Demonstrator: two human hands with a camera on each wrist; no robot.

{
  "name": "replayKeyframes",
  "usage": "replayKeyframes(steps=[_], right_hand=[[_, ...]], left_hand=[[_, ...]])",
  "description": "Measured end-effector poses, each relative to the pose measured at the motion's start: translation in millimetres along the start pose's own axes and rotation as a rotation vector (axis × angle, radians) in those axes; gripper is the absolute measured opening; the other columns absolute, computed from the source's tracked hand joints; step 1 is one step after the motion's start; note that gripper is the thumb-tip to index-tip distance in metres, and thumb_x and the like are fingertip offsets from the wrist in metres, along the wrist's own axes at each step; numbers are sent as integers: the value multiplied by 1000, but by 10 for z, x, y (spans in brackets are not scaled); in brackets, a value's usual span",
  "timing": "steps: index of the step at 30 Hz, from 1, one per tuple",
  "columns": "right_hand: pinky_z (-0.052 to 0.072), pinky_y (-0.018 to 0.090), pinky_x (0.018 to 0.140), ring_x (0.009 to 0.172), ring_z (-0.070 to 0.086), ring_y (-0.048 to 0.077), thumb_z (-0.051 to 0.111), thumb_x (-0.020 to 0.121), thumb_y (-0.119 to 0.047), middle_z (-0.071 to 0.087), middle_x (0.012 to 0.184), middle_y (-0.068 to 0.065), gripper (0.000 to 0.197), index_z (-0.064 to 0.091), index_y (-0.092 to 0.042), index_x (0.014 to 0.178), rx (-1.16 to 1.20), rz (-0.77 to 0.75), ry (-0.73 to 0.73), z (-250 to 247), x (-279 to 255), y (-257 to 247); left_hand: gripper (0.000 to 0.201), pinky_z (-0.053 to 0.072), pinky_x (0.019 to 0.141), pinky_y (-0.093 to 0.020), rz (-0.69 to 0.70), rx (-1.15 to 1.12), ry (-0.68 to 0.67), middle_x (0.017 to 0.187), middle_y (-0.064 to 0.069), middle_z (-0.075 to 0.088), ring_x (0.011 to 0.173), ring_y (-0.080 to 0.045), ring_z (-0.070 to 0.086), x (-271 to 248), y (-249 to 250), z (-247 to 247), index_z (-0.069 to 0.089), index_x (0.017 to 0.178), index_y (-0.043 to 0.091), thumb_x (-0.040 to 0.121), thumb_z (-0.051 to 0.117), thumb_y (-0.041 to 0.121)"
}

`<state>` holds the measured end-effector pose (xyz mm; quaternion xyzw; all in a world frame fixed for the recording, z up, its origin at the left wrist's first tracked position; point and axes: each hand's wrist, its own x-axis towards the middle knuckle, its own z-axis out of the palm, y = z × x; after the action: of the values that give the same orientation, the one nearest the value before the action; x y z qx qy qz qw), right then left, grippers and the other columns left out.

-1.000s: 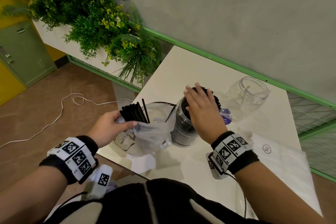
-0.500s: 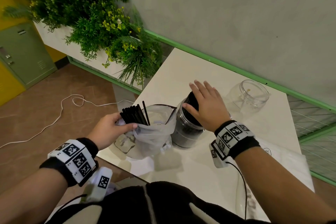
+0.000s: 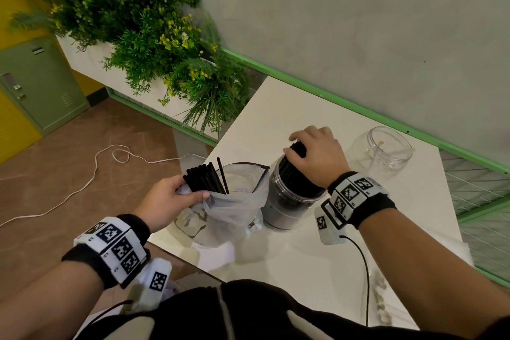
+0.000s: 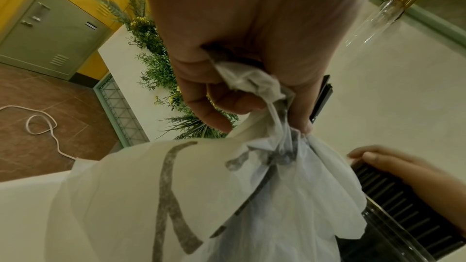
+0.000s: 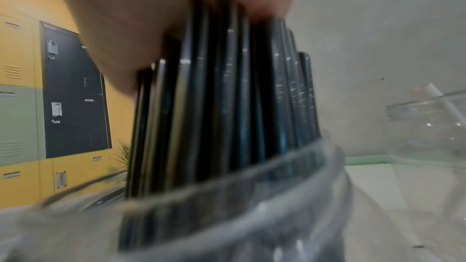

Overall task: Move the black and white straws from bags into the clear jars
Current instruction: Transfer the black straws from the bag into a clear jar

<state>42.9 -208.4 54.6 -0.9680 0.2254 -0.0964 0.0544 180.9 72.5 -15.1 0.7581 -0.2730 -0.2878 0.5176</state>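
Black straws upright in clear round jar, right hand atop

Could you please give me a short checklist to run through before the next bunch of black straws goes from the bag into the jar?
1. Left hand grips the bag with the remaining black straws standing out of its mouth: ok.
2. Jar of black straws stands upright on the table, close beside the bag: ok.
3. Right hand clear of the jar mouth: not ok, it rests on the straw tops.
4. Room in that jar for more: cannot tell; the straws look tightly packed.
5. Second clear jar upright and open: ok; it holds one white straw, little else visible.
6. Bag of white straws to hand: cannot tell.
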Motion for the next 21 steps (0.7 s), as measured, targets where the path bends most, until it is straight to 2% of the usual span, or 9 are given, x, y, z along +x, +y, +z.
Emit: replayKeyframes(steps=[2, 3, 4, 6, 10, 12, 15, 19, 21], right_hand=[[36, 43, 97, 117, 45, 24, 42, 92, -59, 55, 125, -2, 46, 50, -30, 127, -92, 20, -210, -16, 59, 42], [35, 44, 100, 120, 44, 25, 41, 91, -62, 53, 131, -2, 52, 46, -32, 133, -74, 21, -235, -28, 74, 62], [34, 44, 103, 124, 42, 25, 39, 90, -65, 49, 137, -2, 57, 41, -33, 138, -31, 13, -204, -57, 65, 74], [32, 45, 107, 129, 38, 24, 36, 89, -68, 44, 143, -1, 65, 36, -32, 143, 92, -11, -47, -125, -13, 108], [27, 41, 113, 136, 32, 19, 37, 92, -59, 38, 148, 0, 65, 36, -22, 145, 269, -113, 195, -131, -412, 232], [24, 43, 114, 139, 28, 23, 41, 92, -57, 31, 152, 2, 65, 35, -21, 146, 195, -168, 198, -31, -589, 280], [22, 49, 115, 143, 22, 25, 37, 95, -54, 25, 156, 0, 60, 30, -27, 147, 57, -213, 146, 100, -613, 273], [24, 49, 113, 140, 29, 26, 27, 97, -51, 36, 151, -3, 53, 35, -30, 145, -72, -216, 85, 91, -344, 109], [37, 48, 104, 129, 42, 26, 25, 95, -56, 49, 140, -4, 55, 43, -29, 139, -131, -189, 19, 84, -233, 56]], left_hand=[[24, 48, 73, -14, -5, 1, -2, 93, 30, 68, 85, 8, 64, 4, 3, 5, 66, 97, 36, 78, 75, 26], [24, 48, 73, -15, -8, -1, -2, 94, 29, 69, 85, 8, 65, 12, 3, 4, 66, 98, 35, 78, 75, 26], [24, 48, 73, -15, -10, -7, -1, 94, 28, 69, 85, 7, 65, 18, -1, 1, 67, 99, 34, 78, 75, 26], [24, 48, 72, -15, -6, -10, 5, 94, 26, 70, 85, 6, 66, 27, -9, -9, 67, 99, 32, 78, 75, 24], [21, 48, 71, -13, 3, -7, 11, 92, 27, 70, 85, 7, 65, 35, -30, -22, 68, 96, 32, 79, 75, 21], [20, 46, 65, -7, 12, 4, 6, 86, 32, 68, 80, 12, 64, 30, -23, -19, 67, 94, 31, 80, 74, 18], [21, 44, 63, -2, 19, 6, -2, 80, 36, 67, 77, 15, 62, 41, -11, -6, 66, 94, 31, 81, 73, 16], [22, 46, 64, -6, 9, 27, -4, 89, 33, 67, 81, 11, 64, 51, -23, -9, 67, 99, 30, 80, 74, 23], [22, 47, 67, -10, -2, 39, -3, 91, 30, 68, 82, 8, 65, 43, -33, -13, 67, 99, 30, 79, 74, 26]])
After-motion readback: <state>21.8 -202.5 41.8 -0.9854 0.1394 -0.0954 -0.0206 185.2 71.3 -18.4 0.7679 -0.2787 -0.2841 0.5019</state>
